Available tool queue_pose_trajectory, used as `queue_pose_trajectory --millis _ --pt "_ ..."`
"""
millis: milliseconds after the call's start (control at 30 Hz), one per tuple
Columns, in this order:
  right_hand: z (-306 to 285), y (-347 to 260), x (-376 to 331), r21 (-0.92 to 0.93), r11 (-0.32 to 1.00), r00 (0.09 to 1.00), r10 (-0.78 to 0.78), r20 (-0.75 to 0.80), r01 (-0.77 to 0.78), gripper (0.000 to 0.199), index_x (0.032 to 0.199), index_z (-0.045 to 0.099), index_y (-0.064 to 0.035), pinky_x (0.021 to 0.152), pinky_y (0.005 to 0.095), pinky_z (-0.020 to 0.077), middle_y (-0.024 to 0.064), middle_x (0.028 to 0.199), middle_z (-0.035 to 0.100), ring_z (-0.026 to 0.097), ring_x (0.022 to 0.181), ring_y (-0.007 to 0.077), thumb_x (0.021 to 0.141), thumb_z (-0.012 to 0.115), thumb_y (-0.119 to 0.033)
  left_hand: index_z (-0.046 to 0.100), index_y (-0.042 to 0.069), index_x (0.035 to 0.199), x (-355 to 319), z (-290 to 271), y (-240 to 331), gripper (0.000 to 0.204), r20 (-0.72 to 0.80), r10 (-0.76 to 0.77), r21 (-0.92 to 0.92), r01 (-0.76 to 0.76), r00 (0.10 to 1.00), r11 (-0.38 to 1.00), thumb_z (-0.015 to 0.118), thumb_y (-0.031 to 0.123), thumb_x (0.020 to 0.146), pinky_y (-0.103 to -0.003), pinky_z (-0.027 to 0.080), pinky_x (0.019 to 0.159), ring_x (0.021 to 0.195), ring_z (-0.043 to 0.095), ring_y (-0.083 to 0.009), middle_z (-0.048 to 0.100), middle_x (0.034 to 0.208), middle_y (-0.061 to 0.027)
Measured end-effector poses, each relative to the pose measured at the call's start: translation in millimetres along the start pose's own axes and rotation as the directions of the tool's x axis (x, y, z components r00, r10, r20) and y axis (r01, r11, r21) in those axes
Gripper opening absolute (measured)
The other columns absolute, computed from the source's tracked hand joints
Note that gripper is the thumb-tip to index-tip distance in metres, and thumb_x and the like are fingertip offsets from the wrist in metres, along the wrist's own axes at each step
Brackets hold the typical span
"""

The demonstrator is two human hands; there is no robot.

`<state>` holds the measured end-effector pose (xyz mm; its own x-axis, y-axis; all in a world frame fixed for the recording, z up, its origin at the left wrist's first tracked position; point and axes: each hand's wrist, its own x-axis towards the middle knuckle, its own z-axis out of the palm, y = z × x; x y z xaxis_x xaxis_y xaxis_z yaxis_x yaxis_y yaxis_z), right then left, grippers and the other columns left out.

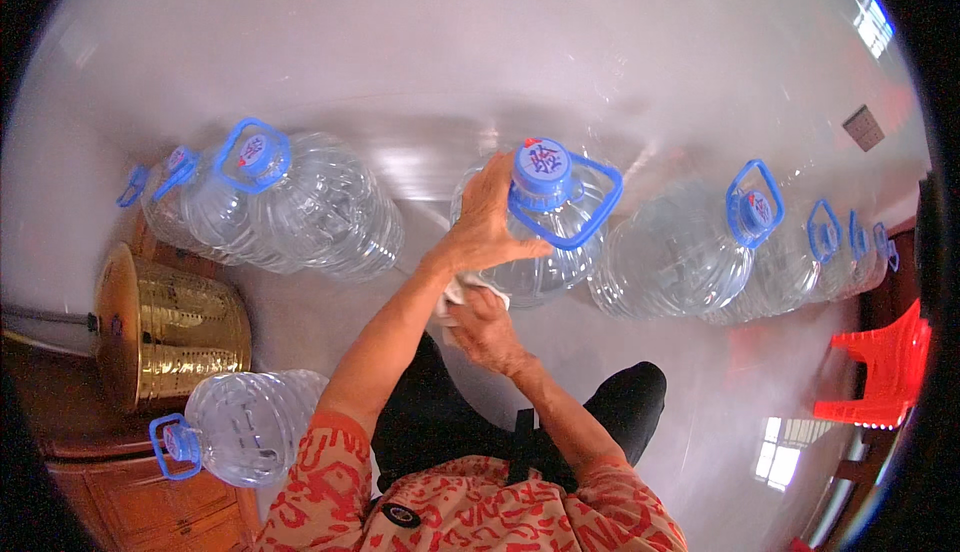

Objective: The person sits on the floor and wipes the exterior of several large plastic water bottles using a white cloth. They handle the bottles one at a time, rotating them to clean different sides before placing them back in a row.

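A large clear plastic water bottle [545,270] with a blue cap and a blue loop handle stands in front of me. My left hand [485,222] is wrapped around its upper part just below the cap, thumb toward me. Lower down, my right hand [482,327] grips a crumpled white cloth [497,295], which lies against or very close to the bottle's near left side; exact contact is hard to make out. Some fingers of the right hand are hidden by the cloth.
Similar bottles stand in a row to the left [325,202] and right [670,252]. One more bottle [250,427] is at the near left, beside a gold perforated drum [195,327] and a wooden cabinet [150,497]. A red plastic stool [875,372] stands far right.
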<state>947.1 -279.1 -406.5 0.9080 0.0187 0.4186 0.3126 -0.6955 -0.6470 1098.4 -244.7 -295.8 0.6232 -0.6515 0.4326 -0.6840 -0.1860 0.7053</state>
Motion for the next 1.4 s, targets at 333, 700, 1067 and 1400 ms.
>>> queue_pose_trajectory --millis 333,700,1067,1400 --pt "-68 -41 29 0.169 0.986 0.998 -0.004 0.055 -0.006 0.045 0.125 0.053 -0.0004 0.103 0.0493 0.0282 0.0224 0.133 0.043 0.038 0.121 0.0426 0.085 0.058 -0.019 0.046 0.009 0.131 -141 -9 29 0.053 0.475 -0.64 -0.87 0.43 0.604 -0.24 0.045 0.046 0.094 -0.04 0.042 0.097 0.114 0.052 -0.0224 0.053 0.124 -0.0087" --pt "-162 -69 154 -0.608 0.792 0.962 -0.198 -0.188 0.045 0.036 0.114 0.061 -0.0055 0.088 0.0476 0.0426 0.0169 0.12 0.055 0.052 0.109 0.0374 0.08 0.064 -0.015 0.043 0.007 0.134 -82 5 7 0.063 -0.436 -0.457 -0.483 0.227 0.775 0.846 0.068 0.026 0.08 -0.044 0.045 0.089 0.113 0.052 -0.0302 0.053 0.123 -0.0162" --pt "-145 -14 157 -0.456 0.89 0.989 -0.054 -0.139 -0.016 0.038 0.117 0.054 -0.0016 0.08 0.0421 0.0482 0.0179 0.112 0.055 0.056 0.098 0.0354 0.081 0.064 -0.011 0.047 0.01 0.132 -50 21 24 0.062 -0.303 -0.214 0.173 0.274 0.929 0.946 0.07 0.025 0.076 -0.056 0.029 0.096 0.129 0.034 -0.0331 0.038 0.141 -0.0103" --pt "-131 -18 148 -0.405 0.913 0.959 -0.077 -0.271 -0.042 0.036 0.11 0.06 -0.0008 0.083 0.042 0.0481 0.0201 0.111 0.057 0.058 0.098 0.0365 0.077 0.067 -0.011 0.059 0.009 0.117 49 -17 -42 0.04 -0.072 -0.301 0.101 0.307 0.951 0.946 0.059 0.033 0.086 -0.043 0.04 0.093 0.107 0.051 -0.0333 0.056 0.111 -0.0131"
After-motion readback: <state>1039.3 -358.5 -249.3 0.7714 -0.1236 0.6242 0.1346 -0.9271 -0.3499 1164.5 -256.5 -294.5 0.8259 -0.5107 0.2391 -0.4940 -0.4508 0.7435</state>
